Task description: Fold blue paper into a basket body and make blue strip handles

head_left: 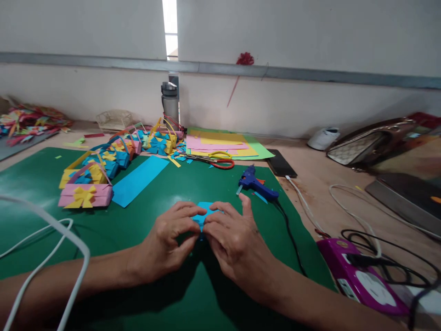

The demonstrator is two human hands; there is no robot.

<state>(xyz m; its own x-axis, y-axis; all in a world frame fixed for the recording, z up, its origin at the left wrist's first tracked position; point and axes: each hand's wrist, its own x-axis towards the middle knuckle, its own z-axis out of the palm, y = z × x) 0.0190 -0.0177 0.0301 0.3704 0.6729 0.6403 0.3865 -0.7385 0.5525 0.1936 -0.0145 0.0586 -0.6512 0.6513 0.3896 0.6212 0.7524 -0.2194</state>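
Blue paper, folded, sits above the green mat, the left hand and right hand both closed on it with bent fingers. They cover most of it; I can't make out its shape, or whether it touches the mat. Beyond, paper baskets partly hide one another. Nearer, a white cable runs out of sight.
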